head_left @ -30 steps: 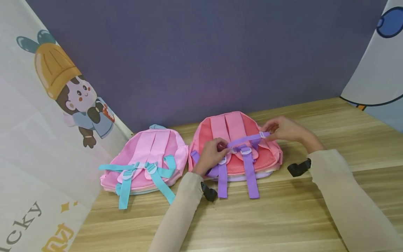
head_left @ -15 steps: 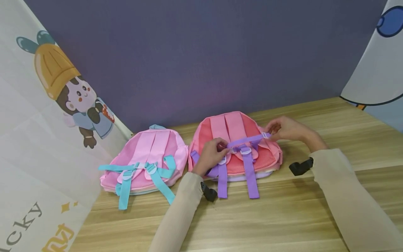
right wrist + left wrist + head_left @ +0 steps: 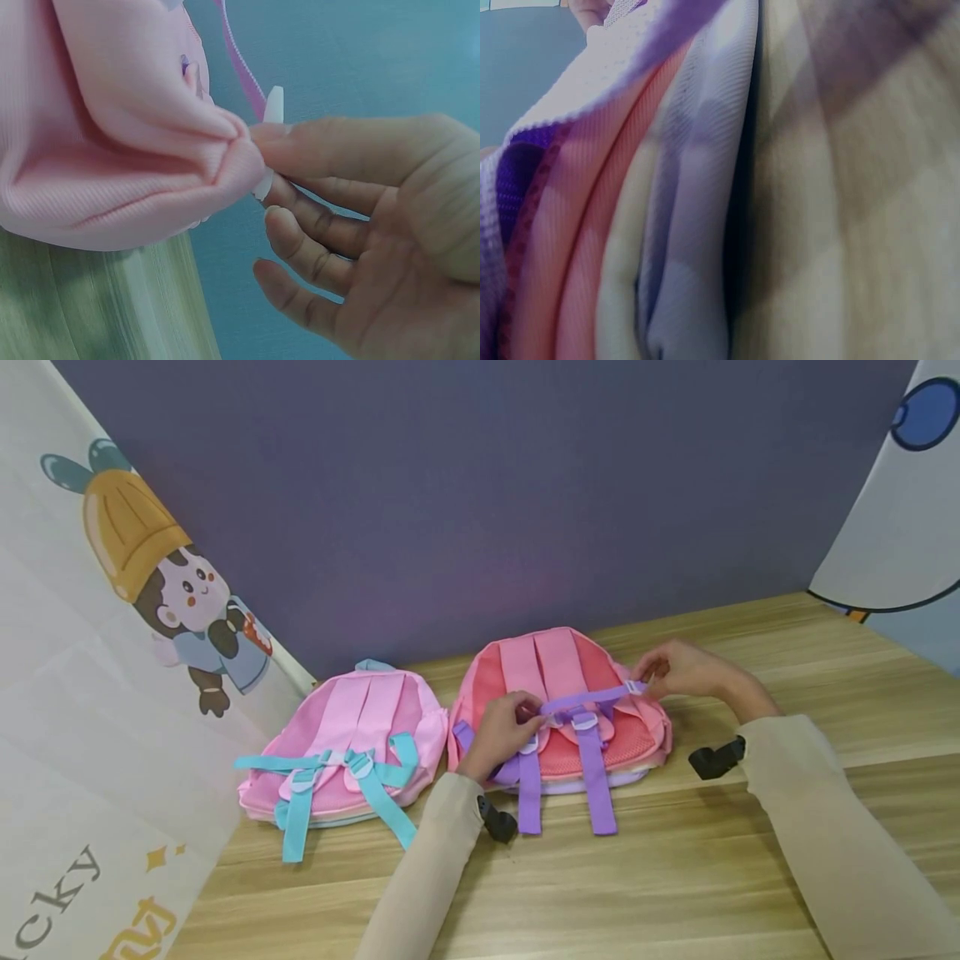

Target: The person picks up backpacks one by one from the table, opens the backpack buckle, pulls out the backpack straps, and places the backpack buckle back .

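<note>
Pinching a white buckle (image 3: 275, 105) on a purple strap (image 3: 581, 700), the fingers of the right hand (image 3: 686, 670) sit just beyond the coral backpack's (image 3: 558, 664) right side. The strap runs straight to the left hand (image 3: 498, 727), whose fingers pinch its other end above the bag. Both backpacks lie near the desk's (image 3: 637, 877) back edge, the pink backpack (image 3: 337, 727) nearer its left corner.

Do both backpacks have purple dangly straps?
No, the coral-pink backpack has purple dangly straps, but the light-pink backpack has turquoise dangly straps.
</note>
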The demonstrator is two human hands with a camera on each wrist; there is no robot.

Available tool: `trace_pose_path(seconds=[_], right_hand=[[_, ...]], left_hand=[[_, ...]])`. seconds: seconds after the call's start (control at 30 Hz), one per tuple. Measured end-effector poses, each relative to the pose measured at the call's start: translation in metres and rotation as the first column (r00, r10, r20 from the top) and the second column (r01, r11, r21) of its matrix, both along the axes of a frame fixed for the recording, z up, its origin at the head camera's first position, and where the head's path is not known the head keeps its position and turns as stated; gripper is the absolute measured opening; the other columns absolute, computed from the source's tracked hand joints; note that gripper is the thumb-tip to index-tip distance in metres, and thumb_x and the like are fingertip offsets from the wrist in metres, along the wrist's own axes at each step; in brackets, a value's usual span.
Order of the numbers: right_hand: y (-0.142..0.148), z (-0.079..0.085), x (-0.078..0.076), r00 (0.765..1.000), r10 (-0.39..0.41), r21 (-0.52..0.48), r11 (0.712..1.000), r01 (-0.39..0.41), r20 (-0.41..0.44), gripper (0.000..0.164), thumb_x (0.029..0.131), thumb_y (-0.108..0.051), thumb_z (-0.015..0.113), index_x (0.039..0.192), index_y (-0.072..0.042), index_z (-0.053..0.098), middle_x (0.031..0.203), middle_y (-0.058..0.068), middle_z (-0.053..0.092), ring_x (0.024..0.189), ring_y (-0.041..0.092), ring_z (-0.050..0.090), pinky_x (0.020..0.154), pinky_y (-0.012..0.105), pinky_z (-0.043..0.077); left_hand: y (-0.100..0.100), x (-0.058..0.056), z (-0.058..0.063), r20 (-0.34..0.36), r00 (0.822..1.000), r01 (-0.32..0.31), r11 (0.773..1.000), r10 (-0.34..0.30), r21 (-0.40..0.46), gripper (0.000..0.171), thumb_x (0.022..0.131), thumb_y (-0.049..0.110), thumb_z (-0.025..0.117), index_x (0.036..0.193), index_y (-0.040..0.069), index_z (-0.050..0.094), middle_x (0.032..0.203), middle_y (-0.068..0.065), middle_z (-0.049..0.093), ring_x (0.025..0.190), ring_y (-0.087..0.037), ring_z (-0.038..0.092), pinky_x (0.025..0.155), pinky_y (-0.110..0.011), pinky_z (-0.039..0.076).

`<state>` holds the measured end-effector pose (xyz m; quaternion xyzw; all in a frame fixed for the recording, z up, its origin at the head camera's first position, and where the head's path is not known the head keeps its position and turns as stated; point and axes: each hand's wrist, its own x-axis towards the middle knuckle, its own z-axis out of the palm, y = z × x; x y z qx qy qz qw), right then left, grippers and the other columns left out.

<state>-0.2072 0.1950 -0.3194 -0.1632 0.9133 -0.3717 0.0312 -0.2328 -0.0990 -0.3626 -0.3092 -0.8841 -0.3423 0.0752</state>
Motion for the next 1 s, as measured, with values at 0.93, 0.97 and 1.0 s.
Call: trace_pose_path(seconds=[0.93, 0.97, 1.0], right_hand=[[-0.011, 0.000, -0.002, 1.000, 0.016, -0.024, 1.000, -0.016, -0.027, 0.024, 0.077, -0.004, 0.074, 0.099, 0.002, 0.067, 0.089, 0.009, 0.065, 0.082, 0.019, 0.055, 0.070, 0.029, 0.047], [-0.011, -0.001, -0.002, 0.999, 0.022, -0.021, 1.000, -0.023, -0.024, 0.023, 0.077, -0.004, 0.074, 0.098, 0.002, 0.066, 0.088, 0.009, 0.064, 0.081, 0.019, 0.054, 0.069, 0.028, 0.047], [-0.011, -0.002, -0.002, 0.999, 0.027, -0.017, 0.999, -0.028, -0.021, 0.022, 0.077, -0.003, 0.074, 0.097, 0.002, 0.066, 0.088, 0.009, 0.064, 0.081, 0.019, 0.054, 0.069, 0.028, 0.047]], left_hand=[[-0.004, -0.004, 0.001, 0.000, 1.000, 0.008, 1.000, -0.008, 0.011, 0.019, 0.086, 0.011, 0.068, 0.103, 0.002, 0.068, 0.096, -0.012, 0.070, 0.081, -0.019, 0.064, 0.071, -0.023, 0.050], [-0.004, -0.004, 0.001, -0.001, 1.000, 0.009, 1.000, -0.009, 0.010, 0.019, 0.086, 0.011, 0.068, 0.103, 0.002, 0.068, 0.096, -0.012, 0.071, 0.081, -0.019, 0.064, 0.072, -0.023, 0.050], [-0.004, -0.004, 0.001, -0.001, 1.000, 0.010, 1.000, -0.010, 0.010, 0.019, 0.086, 0.011, 0.068, 0.103, 0.002, 0.068, 0.096, -0.012, 0.071, 0.081, -0.019, 0.064, 0.072, -0.023, 0.050]])
